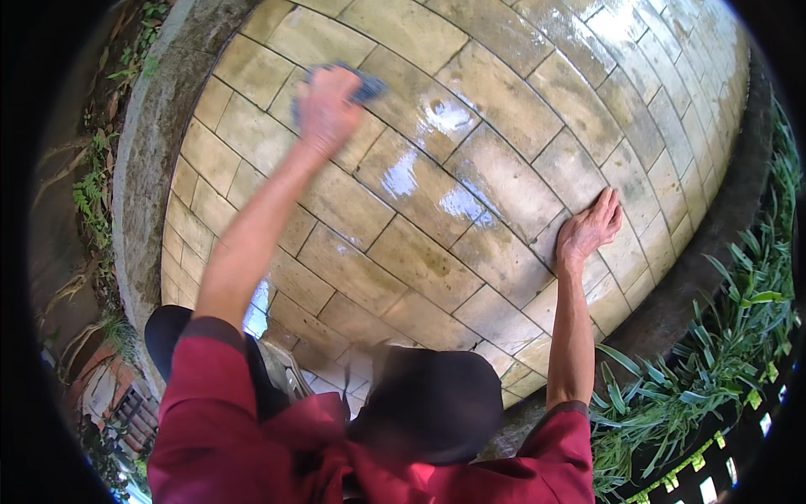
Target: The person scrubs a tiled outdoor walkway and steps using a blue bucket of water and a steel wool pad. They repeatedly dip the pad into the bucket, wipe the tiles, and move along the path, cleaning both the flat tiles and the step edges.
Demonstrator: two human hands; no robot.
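Note:
My left hand [330, 110] is blurred and closed over a blue-grey cloth or scrubbing pad [371, 87], pressed to the tiled paving [423, 255]; blur hides what exactly it is. The rectangular tiles are beige with dark joints. Water shines on them in bright patches, and some carry dark stains. Off to the right, my right hand [589, 223] leans on the tiles with its fingers close together and nothing visible in it. Both arms reach forward from dark red sleeves. Below, a dark-clad knee [434, 403] shows between the arms.
A rough concrete kerb [167, 94] borders the tiles on the left, with soil, roots and small ferns [91, 201] beyond. Along the right runs a dark edging strip [686, 258], then strap-leaved plants [705, 353]. A drain grate [133, 416] lies at lower left.

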